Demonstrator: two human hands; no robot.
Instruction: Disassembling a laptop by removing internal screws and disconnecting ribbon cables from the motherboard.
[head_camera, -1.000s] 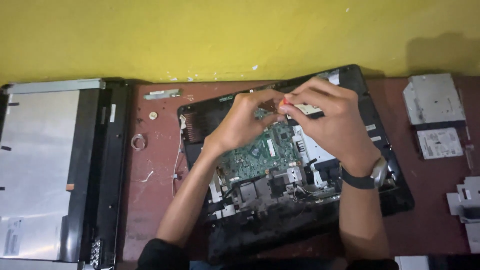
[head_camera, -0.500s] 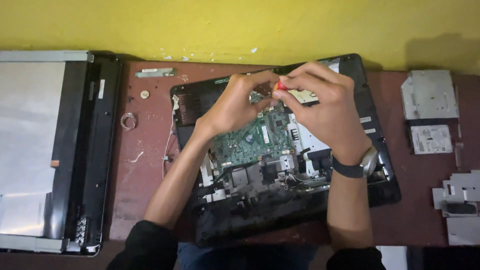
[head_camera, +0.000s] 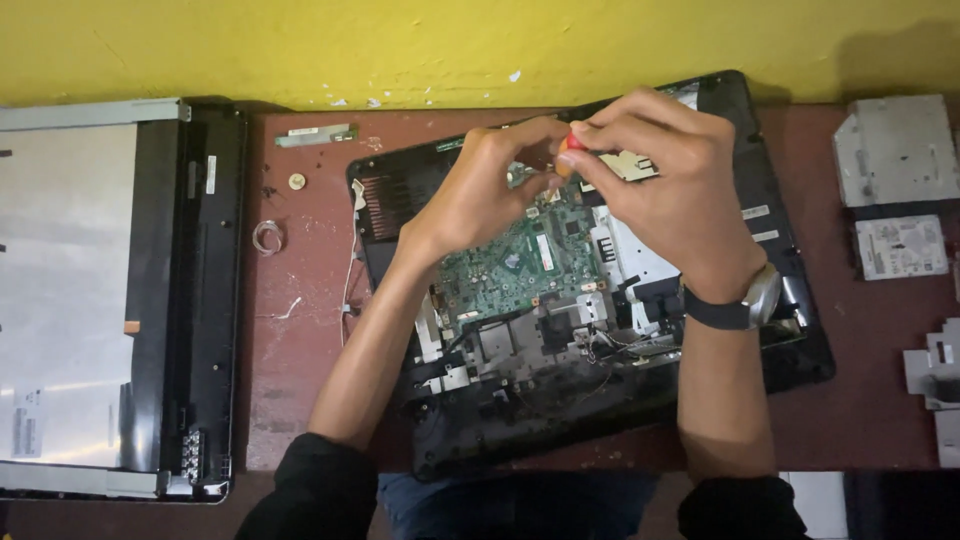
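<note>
An opened black laptop base (head_camera: 770, 330) lies tilted on the dark red table, its green circuit board (head_camera: 510, 262) exposed. My right hand (head_camera: 665, 195), with a wristwatch, grips a small tool with a red-orange handle (head_camera: 571, 146) over the board's far edge. My left hand (head_camera: 490, 190) is pinched beside it, fingertips touching the tool's tip area. What the fingertips press on is hidden by the hands.
A detached laptop screen panel (head_camera: 70, 290) in its black lid lies at the left. A small strip board (head_camera: 316, 133), a coin cell (head_camera: 296, 181) and a wire loop (head_camera: 267, 238) lie near it. Grey drive units (head_camera: 895, 150) and metal brackets (head_camera: 935, 375) lie at the right.
The camera view has shifted slightly; both hands stay together at the same spot over the board's far edge, still on the tool.
</note>
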